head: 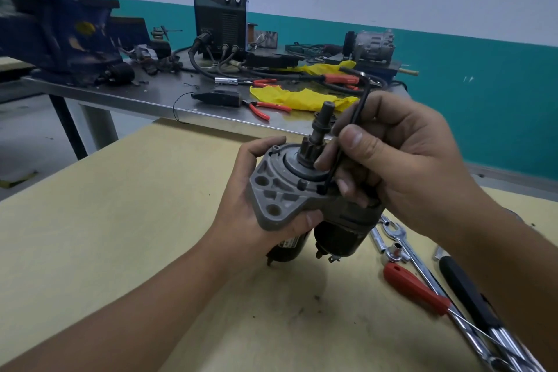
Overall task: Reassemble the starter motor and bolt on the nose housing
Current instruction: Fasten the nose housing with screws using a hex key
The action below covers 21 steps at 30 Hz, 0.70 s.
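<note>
left hand [256,208] grips starter motor [302,199] | right hand [401,160] pinches hex key [347,136] (screwdriver [413,290] nearby)

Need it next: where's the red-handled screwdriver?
Head view, lower right: the screwdriver lies on the yellow table, beside the chrome wrenches.

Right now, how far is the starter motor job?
Done: the grey cast nose housing sits on the dark starter motor body, and one bolt head is in. In hand: the right hand turns a black hex key in another bolt; the left hand holds the housing. Left: final tightness, which cannot be judged.
</note>
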{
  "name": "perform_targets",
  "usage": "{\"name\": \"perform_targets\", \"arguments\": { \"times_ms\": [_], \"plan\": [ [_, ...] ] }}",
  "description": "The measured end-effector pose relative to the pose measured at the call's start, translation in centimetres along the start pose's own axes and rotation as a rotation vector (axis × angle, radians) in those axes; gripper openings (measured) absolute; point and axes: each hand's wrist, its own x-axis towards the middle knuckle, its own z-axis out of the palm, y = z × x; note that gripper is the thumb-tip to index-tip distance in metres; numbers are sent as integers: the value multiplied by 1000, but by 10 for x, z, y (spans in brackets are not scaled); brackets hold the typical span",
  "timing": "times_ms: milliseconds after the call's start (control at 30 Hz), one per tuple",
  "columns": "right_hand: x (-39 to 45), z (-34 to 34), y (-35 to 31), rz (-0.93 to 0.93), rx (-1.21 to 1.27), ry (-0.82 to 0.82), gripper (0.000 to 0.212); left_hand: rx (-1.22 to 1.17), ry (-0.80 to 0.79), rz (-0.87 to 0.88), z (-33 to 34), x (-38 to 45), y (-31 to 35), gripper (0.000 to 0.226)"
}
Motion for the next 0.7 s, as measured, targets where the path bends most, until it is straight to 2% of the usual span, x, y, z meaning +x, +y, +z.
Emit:
{"name": "perform_targets", "arguments": {
  "times_ms": [200,300,600,633,700],
  "plan": [
    [1,-1,-1,-12,-87,-39,10,-7,5,-2,0,1,0,83],
    [1,-1,-5,-23,-139,-46,5,-15,-8,-10,2,0,3,82],
    [-7,13,-5,-60,-110,93,5,-12,-3,-4,-3,-2,5,78],
    [-7,15,-5,-66,-116,102,11,-14,5,-8,-3,-2,6,78],
    [-5,15,-5,-67,-116,96,36,-16,8,-18,-3,-2,7,78]
  ]
}}
